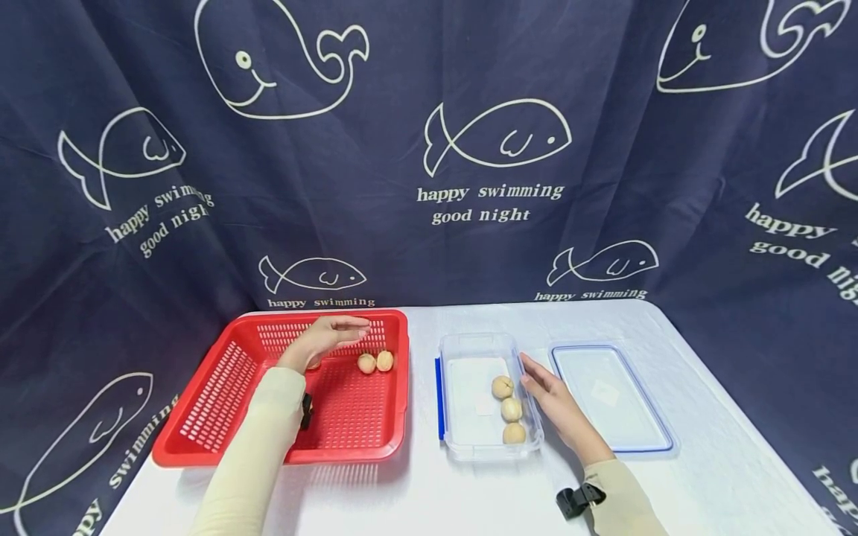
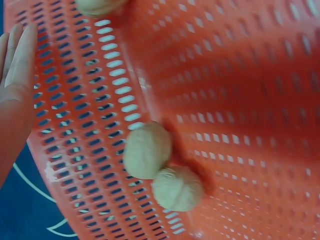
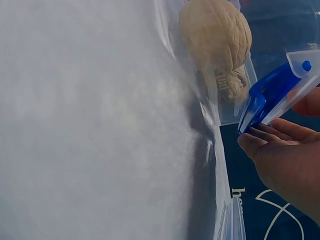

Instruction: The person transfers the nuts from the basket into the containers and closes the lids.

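Over the red basket [image 1: 351, 417] at the left of the head frame, the left hand [image 1: 328, 339] is held with its fingers stretched out, and no walnut is gripped. Two walnuts [image 1: 375, 362] are seen side by side near the basket's right wall, touching each other in the left wrist frame. A third walnut [image 1: 313, 364] is partly hidden by the left hand.

Three walnuts [image 1: 512, 409] are lined up in the clear box [image 1: 465, 376], right of the frame's middle. The box's right side is touched by the right hand [image 1: 556, 398], whose fingers are loosely stretched. In the right wrist frame, a blue clip [image 3: 275, 92] is seen beside the fingertips.

At the lower right, a clear lid with a blue edge [image 1: 640, 402] is laid flat on the white tabletop [image 1: 418, 495]. Behind it all, a dark blue cloth [image 1: 395, 223] with white fish is hung.
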The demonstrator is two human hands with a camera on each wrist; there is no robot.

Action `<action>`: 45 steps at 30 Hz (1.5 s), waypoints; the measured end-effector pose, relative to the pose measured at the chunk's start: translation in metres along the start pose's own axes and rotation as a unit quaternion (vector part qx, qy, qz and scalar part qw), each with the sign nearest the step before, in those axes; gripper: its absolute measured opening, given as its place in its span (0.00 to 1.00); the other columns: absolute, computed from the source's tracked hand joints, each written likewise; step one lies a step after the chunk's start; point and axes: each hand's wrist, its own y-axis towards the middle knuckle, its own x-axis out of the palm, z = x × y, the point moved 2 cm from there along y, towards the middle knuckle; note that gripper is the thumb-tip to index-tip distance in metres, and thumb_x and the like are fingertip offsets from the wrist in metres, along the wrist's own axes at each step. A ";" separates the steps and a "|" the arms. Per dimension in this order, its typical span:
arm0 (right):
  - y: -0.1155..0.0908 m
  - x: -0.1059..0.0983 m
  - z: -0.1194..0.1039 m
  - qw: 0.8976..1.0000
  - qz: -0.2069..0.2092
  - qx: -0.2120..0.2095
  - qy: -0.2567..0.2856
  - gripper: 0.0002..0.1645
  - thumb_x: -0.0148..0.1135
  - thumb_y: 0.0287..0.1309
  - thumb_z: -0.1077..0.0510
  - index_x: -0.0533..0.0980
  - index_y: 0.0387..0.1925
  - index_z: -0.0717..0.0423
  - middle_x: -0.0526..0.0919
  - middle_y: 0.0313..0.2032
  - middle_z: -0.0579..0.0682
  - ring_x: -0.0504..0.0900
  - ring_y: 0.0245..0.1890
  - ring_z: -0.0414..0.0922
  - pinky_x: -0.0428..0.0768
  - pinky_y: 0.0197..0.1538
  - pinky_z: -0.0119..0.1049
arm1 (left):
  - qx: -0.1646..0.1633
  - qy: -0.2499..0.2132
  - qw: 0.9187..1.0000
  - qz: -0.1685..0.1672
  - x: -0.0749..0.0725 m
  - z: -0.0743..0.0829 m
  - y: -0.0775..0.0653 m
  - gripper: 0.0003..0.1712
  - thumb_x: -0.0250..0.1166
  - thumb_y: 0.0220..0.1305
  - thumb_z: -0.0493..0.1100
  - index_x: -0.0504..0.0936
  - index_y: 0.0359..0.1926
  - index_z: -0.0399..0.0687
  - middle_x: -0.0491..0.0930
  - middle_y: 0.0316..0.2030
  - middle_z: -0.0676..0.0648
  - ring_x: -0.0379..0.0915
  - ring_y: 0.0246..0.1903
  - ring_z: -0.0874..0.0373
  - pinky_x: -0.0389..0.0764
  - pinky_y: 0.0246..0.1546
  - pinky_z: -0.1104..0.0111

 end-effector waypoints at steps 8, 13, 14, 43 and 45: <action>0.000 0.000 -0.001 1.000 -0.002 -0.003 0.005 0.32 0.45 0.73 0.56 0.51 0.74 0.58 0.51 0.73 0.59 0.47 0.73 0.56 0.44 0.73 0.50 | -0.031 0.077 0.996 -0.010 0.001 -0.014 -0.002 0.24 0.63 0.63 0.33 0.74 0.59 0.29 0.80 0.50 0.36 0.79 0.45 0.59 0.70 0.59 0.52; 0.001 0.000 0.000 1.000 -0.001 -0.007 0.007 0.32 0.45 0.73 0.58 0.51 0.73 0.59 0.51 0.73 0.60 0.47 0.73 0.57 0.45 0.73 0.50 | -0.041 0.090 0.995 -0.022 0.003 -0.017 -0.001 0.22 0.63 0.62 0.32 0.75 0.57 0.27 0.83 0.46 0.38 0.80 0.40 0.62 0.72 0.58 0.52; 0.001 0.000 0.000 1.000 0.000 -0.007 0.008 0.32 0.45 0.73 0.58 0.51 0.73 0.59 0.51 0.73 0.60 0.47 0.73 0.57 0.45 0.73 0.49 | -0.039 0.094 0.994 -0.028 0.004 -0.018 -0.001 0.23 0.62 0.62 0.31 0.74 0.57 0.26 0.83 0.46 0.37 0.80 0.41 0.62 0.73 0.58 0.53; 0.001 0.000 0.001 1.000 0.003 -0.003 0.008 0.32 0.45 0.73 0.57 0.51 0.73 0.59 0.51 0.73 0.61 0.47 0.73 0.57 0.45 0.73 0.50 | -0.088 0.113 0.986 -0.080 0.006 -0.027 -0.005 0.22 0.66 0.58 0.33 0.77 0.54 0.26 0.86 0.35 0.47 0.79 0.33 0.63 0.80 0.48 0.64; 0.001 0.001 0.001 1.000 0.003 -0.003 0.008 0.32 0.45 0.73 0.57 0.51 0.73 0.59 0.51 0.73 0.61 0.47 0.73 0.57 0.45 0.73 0.50 | -0.085 0.115 0.986 -0.083 0.005 -0.027 -0.005 0.23 0.66 0.58 0.33 0.77 0.54 0.26 0.86 0.35 0.47 0.79 0.33 0.63 0.80 0.49 0.62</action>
